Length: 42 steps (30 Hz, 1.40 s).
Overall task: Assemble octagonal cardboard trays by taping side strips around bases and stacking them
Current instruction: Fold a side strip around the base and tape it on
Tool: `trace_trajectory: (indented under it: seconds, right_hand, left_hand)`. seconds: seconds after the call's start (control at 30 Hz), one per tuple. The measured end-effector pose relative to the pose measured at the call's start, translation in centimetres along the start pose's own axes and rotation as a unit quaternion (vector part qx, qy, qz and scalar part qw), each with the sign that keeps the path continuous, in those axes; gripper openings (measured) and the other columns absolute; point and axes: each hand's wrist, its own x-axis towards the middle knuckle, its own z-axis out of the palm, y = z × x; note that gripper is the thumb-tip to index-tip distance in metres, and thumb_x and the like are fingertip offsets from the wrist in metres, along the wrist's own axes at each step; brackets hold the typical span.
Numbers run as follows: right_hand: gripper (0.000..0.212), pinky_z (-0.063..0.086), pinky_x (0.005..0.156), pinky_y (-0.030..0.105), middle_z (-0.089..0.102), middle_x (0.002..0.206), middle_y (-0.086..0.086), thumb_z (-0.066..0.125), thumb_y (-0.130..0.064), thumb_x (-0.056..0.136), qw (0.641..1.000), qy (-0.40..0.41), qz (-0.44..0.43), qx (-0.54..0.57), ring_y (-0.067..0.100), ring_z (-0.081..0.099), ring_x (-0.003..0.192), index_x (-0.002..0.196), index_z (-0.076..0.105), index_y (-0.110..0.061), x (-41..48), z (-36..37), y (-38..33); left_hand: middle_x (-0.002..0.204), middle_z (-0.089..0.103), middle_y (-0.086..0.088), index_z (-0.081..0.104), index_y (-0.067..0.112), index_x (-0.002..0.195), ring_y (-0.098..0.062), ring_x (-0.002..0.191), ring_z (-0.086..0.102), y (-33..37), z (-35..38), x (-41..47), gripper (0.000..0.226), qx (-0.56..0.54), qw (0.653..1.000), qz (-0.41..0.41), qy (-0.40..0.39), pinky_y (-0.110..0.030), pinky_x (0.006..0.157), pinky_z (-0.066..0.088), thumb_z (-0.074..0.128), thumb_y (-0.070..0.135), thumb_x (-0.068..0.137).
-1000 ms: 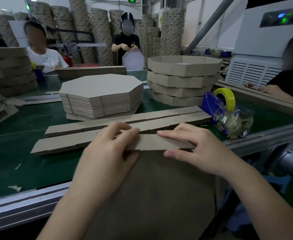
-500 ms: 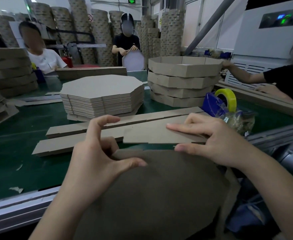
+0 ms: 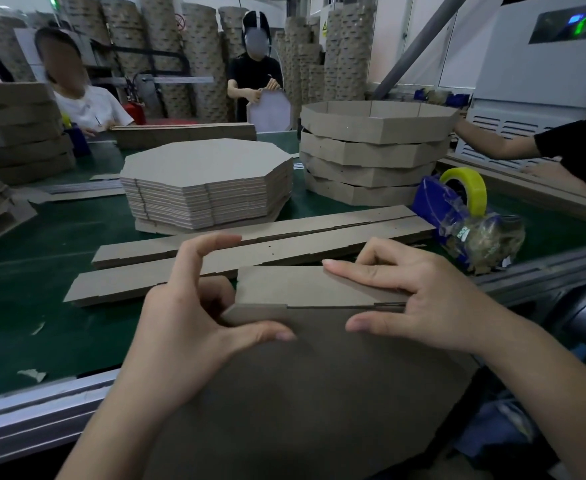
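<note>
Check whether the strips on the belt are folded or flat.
Flat. The strips lie straight and unfolded, side by side on the green belt; none has a section bent up.

Matt brown cardboard dominates: the smooth, dull octagonal cardboard base [image 3: 319,393] at six o'clock, the paler notched cardboard side strip [image 3: 305,287] on its twelve o'clock edge, the stack of flat octagonal cardboard sheets [image 3: 204,168] with ribbed cut edges. The dark green conveyor belt [image 3: 42,271] looks matt, its grey metal rail [image 3: 24,410] brushed. At two o'clock a glossy yellow tape roll [image 3: 471,183] sits in a blue plastic dispenser [image 3: 433,202], crinkled clear plastic wrap [image 3: 485,233] against it.
</note>
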Motion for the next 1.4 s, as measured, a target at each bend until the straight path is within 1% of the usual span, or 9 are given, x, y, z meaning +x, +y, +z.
trace_trajectory:
  seconds: [0.1, 0.23, 0.4, 0.5, 0.6, 0.8, 1.03, 1.27, 1.4]
  right_hand:
    - [0.062, 0.05, 0.073, 0.039, 0.051, 0.099, -0.012, 0.057, -0.065, 0.076, 1.0, -0.014, -0.021, -0.014, 0.013, 0.056, 0.087, 0.133, 0.044, -0.044, 0.3, 0.0, 0.1]
    - [0.061, 0.051, 0.072, 0.039, 0.05, 0.102, -0.011, 0.057, -0.063, 0.079, 0.998, -0.03, -0.033, -0.033, 0.015, 0.058, 0.086, 0.135, 0.041, -0.046, 0.4, 0.0, 0.3]
    - [0.061, 0.051, 0.07, 0.039, 0.05, 0.107, -0.01, 0.052, -0.063, 0.083, 0.995, -0.05, -0.052, -0.068, 0.012, 0.058, 0.083, 0.139, 0.039, -0.043, 0.8, -0.3, 0.7]
    - [0.062, 0.05, 0.073, 0.039, 0.049, 0.109, -0.01, 0.052, -0.062, 0.083, 0.995, -0.062, -0.051, -0.061, 0.012, 0.058, 0.085, 0.14, 0.038, -0.043, 1.1, -0.4, 1.0]
    - [0.062, 0.05, 0.075, 0.039, 0.048, 0.11, -0.011, 0.053, -0.06, 0.084, 0.995, -0.072, -0.052, -0.047, 0.012, 0.058, 0.086, 0.141, 0.036, -0.042, 1.1, -0.3, 1.2]
    - [0.059, 0.051, 0.072, 0.038, 0.051, 0.112, -0.009, 0.05, -0.055, 0.089, 0.995, -0.044, -0.062, -0.062, 0.009, 0.057, 0.084, 0.143, 0.037, -0.036, 0.8, 0.1, 1.3]
    - [0.063, 0.05, 0.083, 0.042, 0.052, 0.119, -0.004, 0.061, -0.044, 0.089, 0.997, -0.036, -0.061, -0.009, 0.016, 0.059, 0.099, 0.145, 0.037, -0.026, 0.3, 0.7, 1.3]
    - [0.065, 0.047, 0.092, 0.039, 0.053, 0.118, 0.001, 0.068, -0.034, 0.085, 0.998, -0.008, -0.034, 0.044, 0.015, 0.055, 0.109, 0.144, 0.044, -0.016, -0.3, 0.9, 1.8]
    - [0.063, 0.045, 0.097, 0.028, 0.05, 0.119, -0.003, 0.069, -0.032, 0.087, 0.992, -0.03, 0.018, 0.125, 0.011, 0.052, 0.113, 0.144, 0.044, -0.023, -1.0, 0.9, 2.4]
  left_hand:
    - [0.059, 0.053, -0.01, 0.044, 0.048, 0.117, -0.016, 0.045, 0.042, -0.4, -0.1, 0.1, 0.085, 0.0, 1.0, -0.002, -0.008, -0.028, 0.046, 0.038, 0.077, 0.07, 0.042]
    - [0.065, 0.045, 0.009, 0.054, 0.04, 0.119, -0.003, 0.053, 0.04, -1.0, -0.2, 0.3, 0.071, 0.059, 0.997, 0.047, -0.029, -0.009, 0.051, 0.032, 0.07, 0.069, 0.056]
    - [0.093, 0.035, 0.004, 0.055, 0.048, 0.125, -0.004, 0.095, 0.043, -1.3, 0.1, 0.6, 0.051, 0.149, 0.983, 0.095, -0.05, -0.016, 0.078, 0.041, 0.043, 0.073, 0.082]
    - [0.117, 0.035, 0.002, 0.06, 0.047, 0.119, -0.004, 0.113, 0.039, -1.3, 0.1, 0.8, 0.039, 0.137, 0.983, 0.111, -0.059, -0.005, 0.097, 0.028, 0.044, 0.065, 0.087]
    - [0.137, 0.037, 0.003, 0.062, 0.044, 0.117, -0.008, 0.125, 0.042, -1.2, 0.0, 1.1, 0.037, 0.11, 0.984, 0.105, -0.093, -0.007, 0.102, 0.028, 0.045, 0.059, 0.088]
    - [0.123, 0.057, 0.014, 0.064, 0.039, 0.119, -0.013, 0.118, 0.05, -0.1, -0.4, 2.0, 0.035, 0.128, 0.973, 0.126, -0.147, -0.02, 0.099, 0.036, 0.046, 0.05, 0.091]
    - [0.112, 0.055, 0.012, 0.047, 0.057, 0.128, -0.008, 0.103, 0.051, 2.3, 0.8, 3.9, 0.045, 0.229, 0.921, 0.129, -0.286, -0.036, 0.086, 0.046, 0.03, 0.066, 0.088]
    - [0.108, 0.056, 0.008, 0.05, 0.054, 0.127, -0.013, 0.098, 0.053, 3.0, 2.0, 3.3, 0.045, 0.277, 0.918, 0.148, -0.243, -0.03, 0.082, 0.044, 0.027, 0.061, 0.089]
    - [0.107, 0.06, 0.007, 0.054, 0.052, 0.125, -0.018, 0.095, 0.058, 2.9, 2.8, 3.3, 0.044, 0.283, 0.919, 0.146, -0.234, -0.033, 0.074, 0.049, 0.028, 0.059, 0.09]
